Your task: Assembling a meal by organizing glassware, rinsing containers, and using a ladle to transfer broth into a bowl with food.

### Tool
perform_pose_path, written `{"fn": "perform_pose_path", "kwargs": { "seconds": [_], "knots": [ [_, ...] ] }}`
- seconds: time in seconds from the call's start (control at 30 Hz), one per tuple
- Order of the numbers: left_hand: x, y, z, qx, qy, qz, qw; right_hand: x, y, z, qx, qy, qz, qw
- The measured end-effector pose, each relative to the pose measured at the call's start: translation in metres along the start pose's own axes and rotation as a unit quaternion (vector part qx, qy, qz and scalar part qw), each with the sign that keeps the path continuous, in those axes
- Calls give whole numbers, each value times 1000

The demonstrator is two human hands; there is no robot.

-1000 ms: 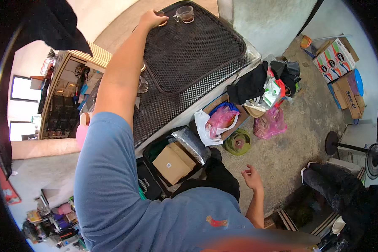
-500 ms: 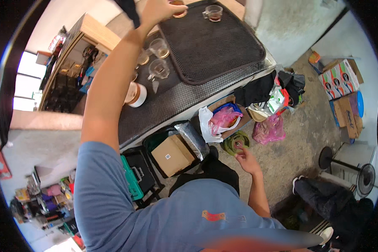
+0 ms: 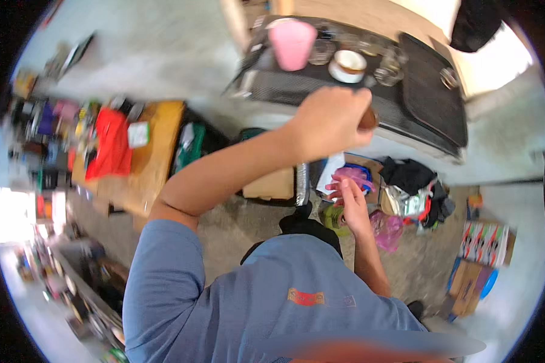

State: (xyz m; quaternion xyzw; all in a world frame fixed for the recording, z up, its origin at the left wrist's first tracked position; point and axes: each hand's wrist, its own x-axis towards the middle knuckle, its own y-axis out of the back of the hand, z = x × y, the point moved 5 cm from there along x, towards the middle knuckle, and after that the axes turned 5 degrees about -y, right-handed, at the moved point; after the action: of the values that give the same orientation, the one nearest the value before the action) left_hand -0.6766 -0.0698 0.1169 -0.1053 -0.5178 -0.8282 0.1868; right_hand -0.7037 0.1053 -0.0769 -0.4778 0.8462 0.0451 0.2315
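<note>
My left hand [image 3: 333, 124] is raised in front of the counter's near edge, its fingers closed around a small glass cup [image 3: 368, 119] with brown liquid in it, mostly hidden by the hand. Behind it on the dark counter stand a white jar with a brown band [image 3: 347, 65], a pink plastic jug [image 3: 292, 43] and several blurred clear glass cups [image 3: 390, 69]. One more glass cup [image 3: 448, 78] stands on the black tray [image 3: 427, 100]. Lower down, my right hand [image 3: 352, 206] hovers with its fingers apart and nothing in them, in front of a pink plastic bag [image 3: 354, 176].
Under the counter sit a cardboard box [image 3: 269, 184], bags and black cloth [image 3: 406, 178]. A wooden table [image 3: 154, 151] with a red bag [image 3: 110, 145] stands at left. Cartons [image 3: 484, 243] are stacked at the right wall.
My left hand has brought the glass cup from over the tray back toward me. My right hand has risen slightly with its fingers spread. The view has swung left, showing the pink jug and wooden table.
</note>
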Motion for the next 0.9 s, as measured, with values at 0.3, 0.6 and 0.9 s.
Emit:
{"fn": "perform_pose_path", "kwargs": {
  "seconds": [0.3,0.6,0.9],
  "knots": [
    [-346,93,52,42,278,125,951,-79,-246,46,193,-54,-487,850],
    [-618,144,140,173,519,258,797,-224,-467,146,-10,-179,-665,725],
    [-796,178,161,165,686,345,619,-301,-629,246,-75,-353,-717,596]
  ]
}}
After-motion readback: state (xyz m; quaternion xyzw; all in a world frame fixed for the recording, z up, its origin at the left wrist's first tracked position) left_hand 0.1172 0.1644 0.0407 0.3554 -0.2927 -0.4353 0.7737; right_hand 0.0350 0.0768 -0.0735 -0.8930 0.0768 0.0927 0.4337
